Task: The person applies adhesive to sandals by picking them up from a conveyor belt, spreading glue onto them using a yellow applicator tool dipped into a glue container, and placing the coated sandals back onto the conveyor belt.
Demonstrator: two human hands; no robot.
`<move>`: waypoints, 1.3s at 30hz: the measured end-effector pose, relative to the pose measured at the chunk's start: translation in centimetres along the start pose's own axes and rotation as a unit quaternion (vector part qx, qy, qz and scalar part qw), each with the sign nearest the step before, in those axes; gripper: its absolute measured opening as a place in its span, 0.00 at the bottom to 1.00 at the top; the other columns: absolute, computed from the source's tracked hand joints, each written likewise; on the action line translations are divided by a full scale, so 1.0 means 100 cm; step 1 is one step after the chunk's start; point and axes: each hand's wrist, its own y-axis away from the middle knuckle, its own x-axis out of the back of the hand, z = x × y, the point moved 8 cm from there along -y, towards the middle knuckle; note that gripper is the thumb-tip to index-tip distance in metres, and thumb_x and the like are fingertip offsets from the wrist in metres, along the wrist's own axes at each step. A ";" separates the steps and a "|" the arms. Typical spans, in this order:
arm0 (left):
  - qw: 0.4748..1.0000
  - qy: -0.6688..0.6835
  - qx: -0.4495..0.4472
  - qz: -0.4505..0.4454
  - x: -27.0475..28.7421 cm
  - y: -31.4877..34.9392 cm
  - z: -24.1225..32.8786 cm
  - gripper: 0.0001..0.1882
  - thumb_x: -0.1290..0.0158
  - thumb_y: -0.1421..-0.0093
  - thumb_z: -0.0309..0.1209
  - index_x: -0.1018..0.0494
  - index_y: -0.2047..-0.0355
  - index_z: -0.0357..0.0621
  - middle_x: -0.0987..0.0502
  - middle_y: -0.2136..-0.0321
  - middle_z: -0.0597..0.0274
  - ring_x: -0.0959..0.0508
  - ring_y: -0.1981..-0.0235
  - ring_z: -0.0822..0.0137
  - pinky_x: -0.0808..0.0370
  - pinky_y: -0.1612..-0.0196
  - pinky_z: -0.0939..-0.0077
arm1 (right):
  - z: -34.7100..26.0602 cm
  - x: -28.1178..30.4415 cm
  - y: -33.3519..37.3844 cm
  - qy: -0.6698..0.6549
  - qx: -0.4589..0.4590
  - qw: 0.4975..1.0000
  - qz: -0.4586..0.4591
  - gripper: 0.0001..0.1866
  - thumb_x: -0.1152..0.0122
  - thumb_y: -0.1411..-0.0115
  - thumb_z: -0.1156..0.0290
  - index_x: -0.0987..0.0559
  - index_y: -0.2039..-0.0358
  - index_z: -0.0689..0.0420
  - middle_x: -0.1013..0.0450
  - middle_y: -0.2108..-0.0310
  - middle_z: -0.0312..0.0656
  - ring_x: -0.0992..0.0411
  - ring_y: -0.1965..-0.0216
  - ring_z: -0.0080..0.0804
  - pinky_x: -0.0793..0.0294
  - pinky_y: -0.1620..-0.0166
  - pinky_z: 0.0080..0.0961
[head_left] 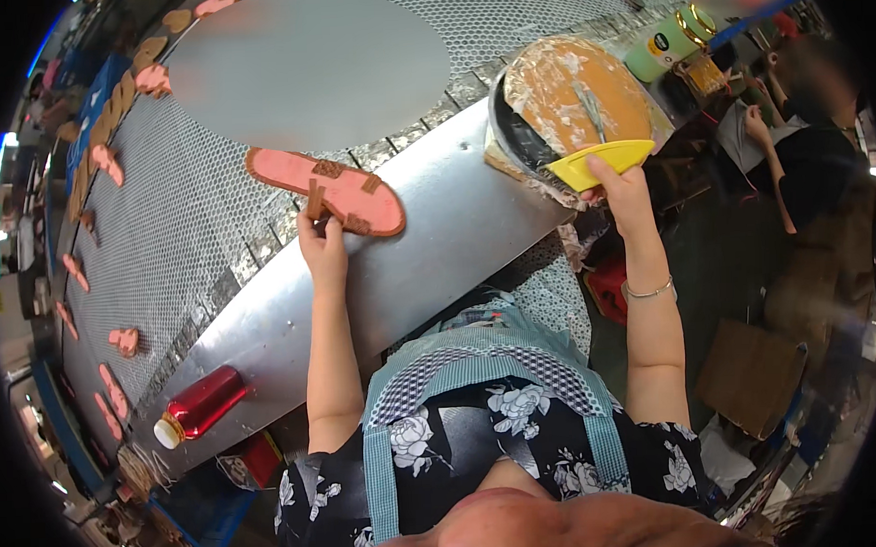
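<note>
My left hand (323, 241) is closed on the edge of a pink shoe sole (349, 198) with a brown rim. Brown strap pieces cross this sole, which is held over the metal ledge. In my right hand (624, 192) is a yellow scraper (603, 164), gripped at its near edge. The scraper is at the near side of a dark round pot (515, 126); whether they touch I cannot tell. A tan disc (537, 82) smeared with whitish residue covers much of the pot. Across it lies a thin greyish tool (589, 109).
A mesh conveyor (204, 209) carries several pink soles beyond the metal ledge (436, 216). A red bottle (206, 402) lies at the ledge's left end. Behind the pot is a green flask (669, 45). Another person's arm (770, 156) shows at right, near a cardboard box (750, 376).
</note>
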 end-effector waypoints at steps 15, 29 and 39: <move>0.917 -0.294 -0.232 0.135 -0.039 0.010 0.083 0.37 0.40 0.51 0.34 0.45 0.45 0.32 0.41 0.47 0.42 0.36 0.46 0.45 0.36 0.45 0.55 | 0.003 0.008 0.013 -0.089 0.054 0.991 0.080 0.15 0.46 0.38 0.65 0.25 0.56 0.62 0.26 0.73 0.38 0.30 0.80 0.19 0.31 0.77 0.14; 0.911 -0.400 -0.082 0.055 -0.038 -0.041 0.064 0.19 0.43 0.49 0.36 0.35 0.61 0.41 0.28 0.65 0.51 0.24 0.67 0.50 0.26 0.65 0.61 | 0.030 0.010 0.015 -0.024 0.016 0.996 0.080 0.15 0.45 0.38 0.66 0.25 0.57 0.63 0.25 0.74 0.39 0.29 0.81 0.20 0.31 0.79 0.14; 0.989 0.082 -0.050 -0.108 -0.054 0.046 0.091 0.12 0.48 0.42 0.23 0.33 0.57 0.36 0.26 0.63 0.63 0.27 0.62 0.75 0.29 0.58 0.80 | -0.033 -0.077 0.059 -0.164 0.143 0.975 -0.045 0.15 0.46 0.37 0.68 0.26 0.54 0.63 0.25 0.67 0.40 0.27 0.72 0.22 0.26 0.70 0.17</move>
